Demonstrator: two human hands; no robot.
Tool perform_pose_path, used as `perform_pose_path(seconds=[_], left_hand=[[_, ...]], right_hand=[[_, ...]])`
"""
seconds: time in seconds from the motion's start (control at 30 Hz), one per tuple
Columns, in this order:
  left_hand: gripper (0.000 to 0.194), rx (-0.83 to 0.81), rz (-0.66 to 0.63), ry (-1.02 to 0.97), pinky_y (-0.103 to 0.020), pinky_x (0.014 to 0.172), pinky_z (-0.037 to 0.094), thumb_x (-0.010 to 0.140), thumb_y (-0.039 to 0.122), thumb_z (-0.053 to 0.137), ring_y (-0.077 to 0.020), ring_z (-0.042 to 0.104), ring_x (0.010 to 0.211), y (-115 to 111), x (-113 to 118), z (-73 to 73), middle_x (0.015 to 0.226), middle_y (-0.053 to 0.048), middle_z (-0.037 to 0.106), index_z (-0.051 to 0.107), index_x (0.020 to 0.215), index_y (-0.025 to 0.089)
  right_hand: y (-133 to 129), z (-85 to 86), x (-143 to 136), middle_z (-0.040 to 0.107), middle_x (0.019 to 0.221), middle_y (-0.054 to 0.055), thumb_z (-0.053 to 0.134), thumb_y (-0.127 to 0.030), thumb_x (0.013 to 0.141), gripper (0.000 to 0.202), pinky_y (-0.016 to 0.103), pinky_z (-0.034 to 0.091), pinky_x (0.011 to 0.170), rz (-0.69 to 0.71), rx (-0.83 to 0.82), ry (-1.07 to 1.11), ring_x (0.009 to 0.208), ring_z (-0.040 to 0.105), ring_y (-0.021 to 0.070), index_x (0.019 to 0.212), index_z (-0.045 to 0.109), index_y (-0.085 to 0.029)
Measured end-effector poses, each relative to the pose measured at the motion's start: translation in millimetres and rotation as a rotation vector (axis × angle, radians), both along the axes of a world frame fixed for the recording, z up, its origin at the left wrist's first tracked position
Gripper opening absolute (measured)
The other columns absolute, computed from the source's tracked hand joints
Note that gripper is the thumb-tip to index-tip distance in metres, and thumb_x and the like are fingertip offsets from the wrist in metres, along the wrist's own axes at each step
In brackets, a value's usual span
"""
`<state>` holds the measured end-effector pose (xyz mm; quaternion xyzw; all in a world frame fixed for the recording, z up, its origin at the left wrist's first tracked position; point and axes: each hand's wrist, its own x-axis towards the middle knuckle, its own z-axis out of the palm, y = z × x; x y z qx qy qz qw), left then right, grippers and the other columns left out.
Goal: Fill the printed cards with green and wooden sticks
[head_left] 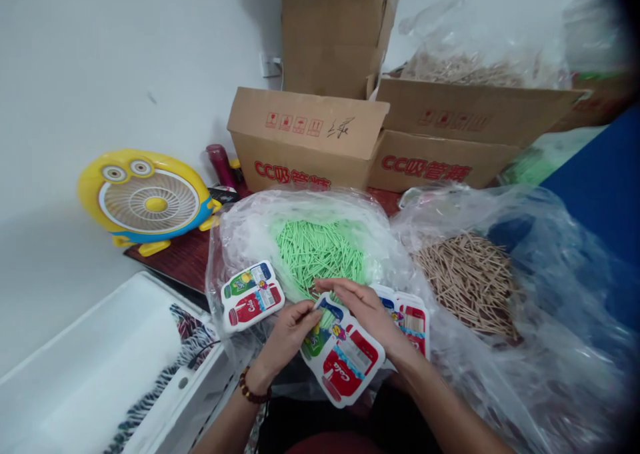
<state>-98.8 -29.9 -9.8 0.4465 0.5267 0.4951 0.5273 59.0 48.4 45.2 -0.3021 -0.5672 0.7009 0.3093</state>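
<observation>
My left hand, with a beaded bracelet at the wrist, pinches the left upper edge of a printed candy packet with cola-bottle pictures. Green sticks show in the packet's green bottle window. Over its top edge, my right hand reaches leftward with fingers stretched out, resting against the packet. A few brown sticks show near those fingertips; whether the hand grips any is hidden. Behind it lies a stack of similar packets. Another packet lies to the left, on the clear bag. Ahead is a pile of thin green sticks.
Brown sticks fill a clear plastic bag at right. Cardboard boxes stand behind, one holding bagged sticks. A yellow fan and a dark red bottle sit at left. Below is a white foam box.
</observation>
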Motion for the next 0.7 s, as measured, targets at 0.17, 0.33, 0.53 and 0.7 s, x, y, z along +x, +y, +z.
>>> perform_pose_path(seconds=[0.17, 0.33, 0.53, 0.7], left_hand=[[0.031, 0.006, 0.053, -0.04, -0.021, 0.054, 0.034, 0.082, 0.045, 0.058, -0.0105, 0.038, 0.058, 6, -1, 3.6, 0.063, 0.003, 0.047, 0.059, 0.076, 0.015], [0.028, 0.047, 0.092, -0.086, -0.021, 0.058, 0.038, 0.082, 0.043, 0.059, -0.0113, 0.044, 0.061, 12, -2, 6.5, 0.067, 0.002, 0.053, 0.063, 0.082, 0.015], [0.029, 0.086, 0.091, -0.019, -0.021, 0.057, 0.038, 0.083, 0.044, 0.058, -0.0117, 0.043, 0.061, 14, -1, 9.1, 0.066, 0.002, 0.051, 0.062, 0.08, 0.015], [0.027, 0.121, 0.117, 0.014, -0.022, 0.056, 0.035, 0.083, 0.042, 0.057, -0.0116, 0.04, 0.06, 13, -4, 12.8, 0.064, 0.003, 0.048, 0.06, 0.076, 0.016]], right_hand=[[12, 14.9, 15, 0.063, 0.123, 0.002, 0.049, -0.04, 0.091, 0.032, 0.038, 0.034, 0.105, 0.151, 0.23, -0.167, 0.117, 0.053, 0.0215, 0.117, 0.064, -0.029], [16, 29.8, 26, 0.067, 0.113, 0.003, 0.052, -0.034, 0.09, 0.028, 0.037, 0.042, 0.094, 0.136, 0.445, -0.275, 0.104, 0.06, 0.0214, 0.113, 0.066, -0.031], [20, 32.8, 25, 0.069, 0.102, 0.003, 0.051, -0.03, 0.089, 0.021, 0.036, 0.045, 0.087, 0.079, 0.551, -0.274, 0.096, 0.061, 0.0213, 0.098, 0.071, -0.028], [30, 40.8, 23, 0.066, 0.075, 0.0, 0.058, -0.028, 0.084, 0.012, 0.027, 0.043, 0.064, 0.092, 0.672, -0.38, 0.069, 0.058, 0.0156, 0.083, 0.069, -0.025]])
